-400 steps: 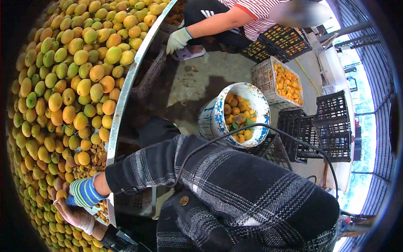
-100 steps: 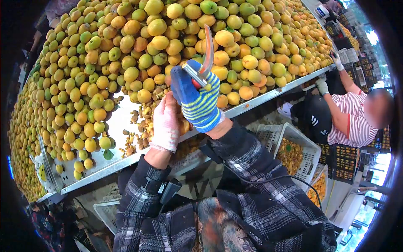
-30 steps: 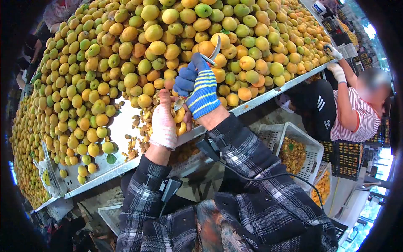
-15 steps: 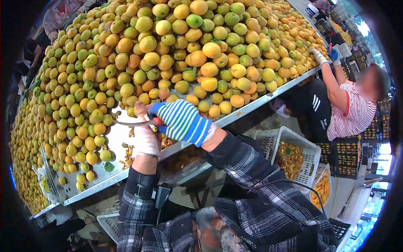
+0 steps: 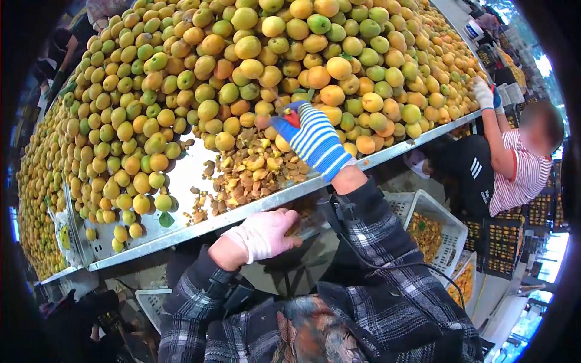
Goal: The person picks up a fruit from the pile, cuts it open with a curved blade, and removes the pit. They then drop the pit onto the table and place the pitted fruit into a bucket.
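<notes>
My left hand (image 5: 266, 235), in a whitish-pink glove, is just below the metal table's front edge. Its finger and thumb are apart, with nothing visible between them. Over the fruit, my right hand (image 5: 319, 140), in a blue striped glove, is closed around the red handle (image 5: 292, 117) of a tool whose blade is hard to make out. Whole yellow-green and orange fruits (image 5: 209, 109) are piled behind both hands. A heap of cut pieces and brown scraps (image 5: 257, 169) lies left of my right hand, near the edge.
The table's metal edge (image 5: 151, 247) runs diagonally across the view. Under it at right stand a white crate of scraps (image 5: 451, 239) and a container of orange pieces (image 5: 465, 279). Another person (image 5: 514, 160) in a striped shirt sits at right, with gloved hands at the fruit.
My left hand has moved down and right, off the table and away from my right hand. My right hand has moved up and right with the tool. The scrap heap now shows more fully.
</notes>
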### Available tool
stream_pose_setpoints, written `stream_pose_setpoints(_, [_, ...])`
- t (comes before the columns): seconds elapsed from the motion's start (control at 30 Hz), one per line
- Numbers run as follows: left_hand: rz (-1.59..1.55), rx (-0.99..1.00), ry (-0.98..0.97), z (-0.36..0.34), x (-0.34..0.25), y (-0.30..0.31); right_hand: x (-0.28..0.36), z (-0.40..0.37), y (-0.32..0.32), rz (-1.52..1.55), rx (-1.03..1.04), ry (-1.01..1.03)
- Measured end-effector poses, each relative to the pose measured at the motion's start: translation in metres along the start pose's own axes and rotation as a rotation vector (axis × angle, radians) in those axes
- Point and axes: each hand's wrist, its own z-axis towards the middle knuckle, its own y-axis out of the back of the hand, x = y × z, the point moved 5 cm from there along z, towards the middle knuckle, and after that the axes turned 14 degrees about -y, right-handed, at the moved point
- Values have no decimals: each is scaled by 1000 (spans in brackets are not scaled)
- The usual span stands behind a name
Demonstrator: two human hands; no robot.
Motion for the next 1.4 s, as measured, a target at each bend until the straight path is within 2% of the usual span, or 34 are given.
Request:
stream_pose_setpoints(0.03, [140,-40,-1,0,0,4,-2,2,0,-29,-61,6])
stream_pose_setpoints(0.13, [182,17,-34,-13,-12,26,-6,6,-3,-74,-164,49])
stream_pose_setpoints(0.17, [36,-59,51,-19,-19,48,-3,5,-4,-81,-153,63])
stream_pose_setpoints(0.2, [46,-252,35,-20,-3,63,0,2,-6,-90,-138,77])
stream_pose_setpoints(0.27, [364,-724,322,-30,13,108,6,-2,-4,-165,-149,114])
stream_pose_setpoints(0.3, [527,-904,347,-36,39,117,8,-4,-4,-130,-145,161])
stream_pose_setpoints(0.37, [608,-719,590,-33,67,126,8,-6,-6,-61,-143,230])
stream_pose_setpoints(0.53, [650,-695,566,-15,85,119,6,-13,-1,-80,-114,219])
stream_pose_setpoints(0.6, [588,-865,410,-14,78,118,7,-14,0,-62,-107,234])
stream_pose_setpoints(0.63, [279,-916,499,-15,83,116,4,-13,-2,21,-60,187])
stream_pose_setpoints(0.67, [284,-913,496,-13,80,116,1,-11,-5,105,-13,138])
stream_pose_setpoints(0.73, [-780,-1171,105,-9,84,105,-6,-8,-16,214,42,93])
stream_pose_setpoints(0.77, [-1023,-1086,-120,-8,78,102,-4,-12,-19,364,145,13])
stream_pose_setpoints(0.8, [-1016,-1089,-121,-8,75,98,-2,-17,-22,512,248,-67])
stream_pose_setpoints(0.83, [-1209,-1077,-261,-2,64,94,6,-24,-20,586,309,-83])
stream_pose_setpoints(0.87, [-1401,-1054,-404,1,57,93,4,-25,-23,664,394,-185])
stream_pose_setpoints(0.9, [-1535,-968,-492,3,55,93,8,-29,-23,717,414,-170])
stream_pose_setpoints(0.93, [-1533,-968,-493,4,52,94,11,-32,-24,769,432,-157])
stream_pose_setpoints(1.0, [-1646,-1015,-394,6,47,91,7,-29,-25,687,385,-90])
stream_pose_setpoints(1.07, [-1554,-1092,-377,5,66,85,13,-29,-20,451,171,188])
stream_pose_setpoints(1.1, [-1543,-1041,-454,8,71,84,14,-30,-18,234,106,257])
stream_pose_setpoints(1.13, [-1533,-991,-531,10,66,86,20,-34,-15,111,2,411])
stream_pose_setpoints(1.17, [-1547,-1075,-436,9,68,82,18,-34,-17,156,18,361])
stream_pose_setpoints(1.2, [-1549,-1080,-434,8,66,83,17,-33,-19,202,33,310])
stream_pose_setpoints(1.33, [-1499,-1027,-459,7,50,91,17,-34,-20,189,-8,317])
stream_pose_setpoints(1.4, [-1528,-992,-474,11,46,91,13,-34,-24,20,-125,391])
